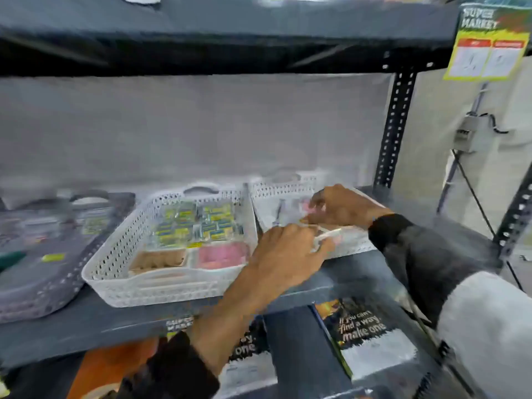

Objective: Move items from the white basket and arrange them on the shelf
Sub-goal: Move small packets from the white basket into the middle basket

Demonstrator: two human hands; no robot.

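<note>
At centre frame, a white perforated plastic basket [121,254] of small packets is seen on the dark shelf [86,321], a grey basket [43,277] at left. At centre right, a second white basket [354,240] is reached into; a clear packet [328,236] is pinched between left hand [288,249] and right hand [342,207].

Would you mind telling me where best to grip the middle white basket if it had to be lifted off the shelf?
Probably by the white basket's two handle cut-outs: near rim from the front, far handle from above. The perforated walls slope outward, so they likely offer a poorer grip.
</note>
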